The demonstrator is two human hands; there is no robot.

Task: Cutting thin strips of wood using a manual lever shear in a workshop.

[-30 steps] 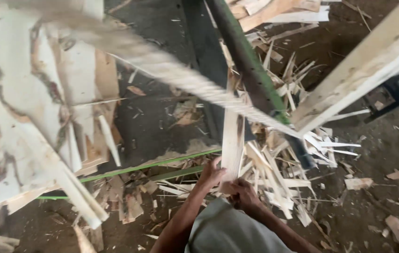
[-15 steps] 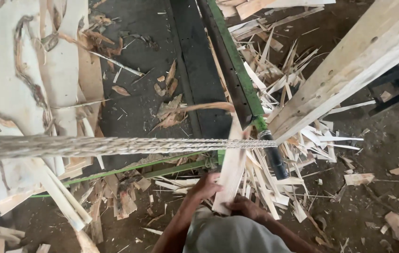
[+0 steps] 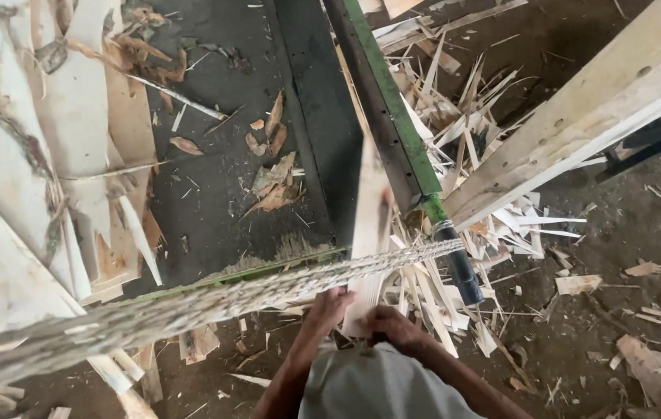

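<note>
I pinch the near end of the wood strip [image 3: 369, 233] between my left hand [image 3: 329, 309] and right hand [image 3: 389, 324] at bottom centre, its long axis running up-frame along the green bar [image 3: 392, 109]

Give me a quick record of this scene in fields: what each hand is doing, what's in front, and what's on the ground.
left hand: grips the lower end of the wood strip
right hand: holds the same strip from the other side
wood strip: pale, narrow, runs up beside the green bar
rope: frayed, stretched across in front of the hands
offcuts: pale splinters heaped on the ground
veneer sheets: at left
plank: slants at right
</note>
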